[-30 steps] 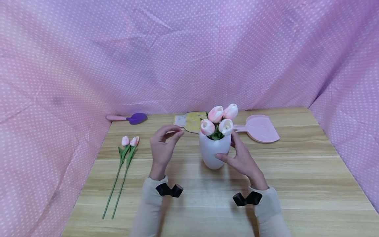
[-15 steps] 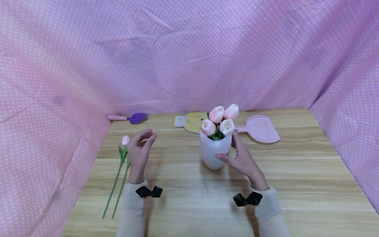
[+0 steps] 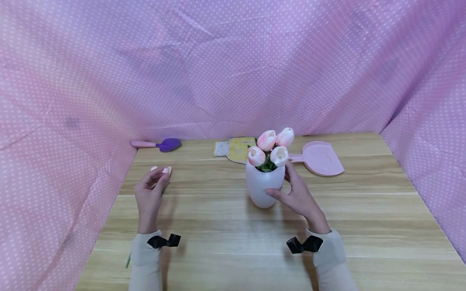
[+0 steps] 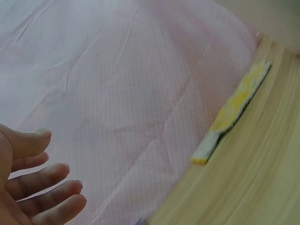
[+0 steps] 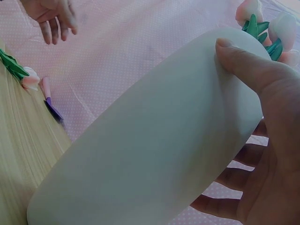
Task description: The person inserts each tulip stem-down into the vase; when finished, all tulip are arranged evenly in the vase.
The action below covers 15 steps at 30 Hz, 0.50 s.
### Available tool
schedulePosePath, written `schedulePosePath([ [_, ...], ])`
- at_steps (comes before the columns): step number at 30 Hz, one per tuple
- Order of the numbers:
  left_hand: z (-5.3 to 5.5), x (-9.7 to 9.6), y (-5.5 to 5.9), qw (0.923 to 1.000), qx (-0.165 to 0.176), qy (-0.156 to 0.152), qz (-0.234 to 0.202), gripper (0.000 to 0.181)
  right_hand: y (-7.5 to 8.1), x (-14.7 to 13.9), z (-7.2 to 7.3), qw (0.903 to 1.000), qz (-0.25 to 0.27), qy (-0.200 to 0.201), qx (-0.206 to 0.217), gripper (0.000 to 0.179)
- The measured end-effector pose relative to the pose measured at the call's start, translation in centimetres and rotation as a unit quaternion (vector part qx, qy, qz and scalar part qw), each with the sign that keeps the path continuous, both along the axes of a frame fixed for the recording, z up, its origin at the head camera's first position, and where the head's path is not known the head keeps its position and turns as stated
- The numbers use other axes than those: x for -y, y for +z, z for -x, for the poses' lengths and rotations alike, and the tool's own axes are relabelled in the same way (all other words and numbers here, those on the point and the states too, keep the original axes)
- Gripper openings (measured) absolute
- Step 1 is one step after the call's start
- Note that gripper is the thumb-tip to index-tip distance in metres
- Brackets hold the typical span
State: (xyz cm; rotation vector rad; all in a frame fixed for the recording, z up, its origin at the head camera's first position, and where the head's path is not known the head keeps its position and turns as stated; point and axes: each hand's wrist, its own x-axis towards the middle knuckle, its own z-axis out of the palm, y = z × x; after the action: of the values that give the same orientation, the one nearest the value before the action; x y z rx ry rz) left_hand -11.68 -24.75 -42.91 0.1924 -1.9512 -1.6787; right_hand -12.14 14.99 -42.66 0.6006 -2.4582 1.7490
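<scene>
My right hand [image 3: 296,196] grips the side of a white vase [image 3: 263,190]; in the right wrist view the thumb [image 5: 243,65] lies along its near face and the fingers go behind. Several pink-and-white artificial tulips [image 3: 267,140] with green leaves stand in the vase. My left hand [image 3: 148,200] hovers above the table's left side, over two loose tulips [image 3: 167,170] lying there, and mostly covers them. Its fingers [image 4: 51,197] are loosely bent with nothing between them in the left wrist view. The right wrist view shows a gap between that hand and a lying tulip [image 5: 31,78].
A purple trowel [image 3: 169,144] with a pink handle lies at the back left. Behind the vase is a flat yellow-and-white piece [image 3: 238,150], partly hidden. To its right lies a pink dustpan-shaped scoop [image 3: 322,158]. Pink dotted cloth [image 3: 225,72] surrounds the wooden table [image 3: 225,242].
My left hand has moved left from beside the vase to over the loose tulips, coming between them and the head camera. My right hand stays on the vase.
</scene>
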Motion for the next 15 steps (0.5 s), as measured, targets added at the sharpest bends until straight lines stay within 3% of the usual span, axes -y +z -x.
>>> schedulePosePath([
  [5,-0.7,1.6,-0.8,0.9983,0.041,0.039,-0.015,0.015,0.0,0.0,0.0,1.0000,0.001,-0.001,0.001,0.096],
  [11,-1.3,3.4,-2.0,0.9967,0.052,0.043,-0.045,0.015,0.0,0.0,-0.1,1.0000,0.002,0.001,0.001,0.095],
  [15,-1.7,4.3,-2.6,0.9937,0.085,0.049,-0.055,0.015,0.0,0.0,-0.1,1.0000,0.002,0.000,0.000,0.095],
])
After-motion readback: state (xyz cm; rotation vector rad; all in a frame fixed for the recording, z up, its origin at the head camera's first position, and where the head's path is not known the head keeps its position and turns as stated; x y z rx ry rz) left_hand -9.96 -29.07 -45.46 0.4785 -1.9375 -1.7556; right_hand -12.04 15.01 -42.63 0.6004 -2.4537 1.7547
